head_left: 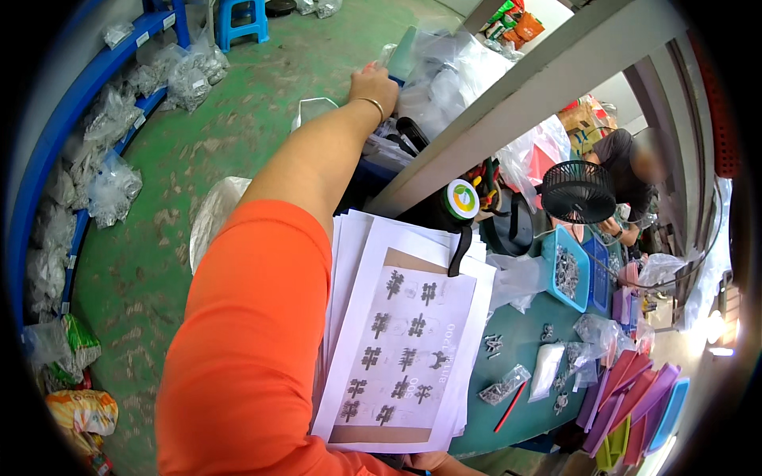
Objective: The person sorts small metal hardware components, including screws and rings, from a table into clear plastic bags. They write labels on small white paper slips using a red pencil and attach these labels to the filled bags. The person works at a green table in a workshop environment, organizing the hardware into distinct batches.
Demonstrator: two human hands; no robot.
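Note:
My left arm, in an orange sleeve, stretches far forward across the picture. At its end my left hand [371,86], with a bangle at the wrist, has its fingers curled beside clear plastic bags [444,87] in a bin; what they hold is hidden. Below lies a stack of paper sheets [397,365], its top sheet printed with pictures of small metal parts. A black strap-like piece [459,252] rests over the upper edge of the stack. My right hand [429,460] shows only in part at the lower edge, by the bottom of the papers, its fingers hidden.
Right of the papers, the green table [508,420] bears a red pen [509,407], bagged metal parts [505,384] and a blue basket [566,270] of parts. A black fan [577,192] stands near another person [623,170]. A pale post [508,103] crosses beside my arm; blue shelving [40,159] stands left.

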